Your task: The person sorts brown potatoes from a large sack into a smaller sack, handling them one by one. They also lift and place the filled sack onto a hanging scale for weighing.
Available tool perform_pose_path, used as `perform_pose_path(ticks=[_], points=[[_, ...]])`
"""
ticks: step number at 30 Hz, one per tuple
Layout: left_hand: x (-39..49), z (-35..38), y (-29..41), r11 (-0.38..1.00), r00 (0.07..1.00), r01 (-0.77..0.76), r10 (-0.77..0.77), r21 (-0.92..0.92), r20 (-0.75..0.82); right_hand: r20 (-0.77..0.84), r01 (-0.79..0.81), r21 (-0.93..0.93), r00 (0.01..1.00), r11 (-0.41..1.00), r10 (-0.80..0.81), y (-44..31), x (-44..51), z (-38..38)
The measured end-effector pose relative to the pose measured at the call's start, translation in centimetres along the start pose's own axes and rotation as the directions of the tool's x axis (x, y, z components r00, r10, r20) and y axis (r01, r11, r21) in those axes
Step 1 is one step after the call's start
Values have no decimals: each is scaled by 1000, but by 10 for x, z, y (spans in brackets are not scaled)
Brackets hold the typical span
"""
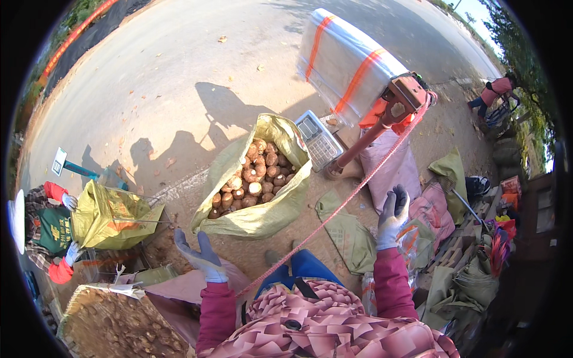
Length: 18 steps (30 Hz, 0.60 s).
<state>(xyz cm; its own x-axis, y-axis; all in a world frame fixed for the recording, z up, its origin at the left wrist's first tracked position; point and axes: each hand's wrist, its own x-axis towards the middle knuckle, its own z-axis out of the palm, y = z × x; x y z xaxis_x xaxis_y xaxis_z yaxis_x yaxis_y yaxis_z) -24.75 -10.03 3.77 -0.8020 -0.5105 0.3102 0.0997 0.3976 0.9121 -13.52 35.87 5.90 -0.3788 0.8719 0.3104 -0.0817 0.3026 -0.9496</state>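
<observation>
An uncovered woven sack (286, 219) of brown, round taro-like corms (255, 174) stands upright on the ground before me. My left hand (201, 257), in a grey-and-white work glove, is raised below the sack's left side, fingers apart and holding nothing. At the right, my right hand (394, 215), gloved alike, is lifted with its palm turned inward and nothing visible in it. A digital scale's keypad and display unit (318, 141) lies against the sack's far right side. Between my hands a pink-and-white rope (331, 215) runs slantwise up to a red metal post (362, 147).
At left, a co-worker in gloves holds a yellow woven sack (112, 217). A large container of corms (121, 326) stands at lower left. Flat green sacks (347, 237) and a pink sack (389, 165) lie right. A plastic-wrapped bundle (349, 62) tops the post. Another person is far right.
</observation>
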Motion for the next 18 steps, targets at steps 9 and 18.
perform_pose_path(ticks=[9, 18], points=[[18, 82, 64, 840, 649, -541, 391, 35, 653, 994, 841, 81, -110, 535, 23, -90, -1, 180], [111, 151, 7, 988, 876, 12, -85, 155, 474, 569, 771, 414, -634, 484, 523, -38, -1, 230]])
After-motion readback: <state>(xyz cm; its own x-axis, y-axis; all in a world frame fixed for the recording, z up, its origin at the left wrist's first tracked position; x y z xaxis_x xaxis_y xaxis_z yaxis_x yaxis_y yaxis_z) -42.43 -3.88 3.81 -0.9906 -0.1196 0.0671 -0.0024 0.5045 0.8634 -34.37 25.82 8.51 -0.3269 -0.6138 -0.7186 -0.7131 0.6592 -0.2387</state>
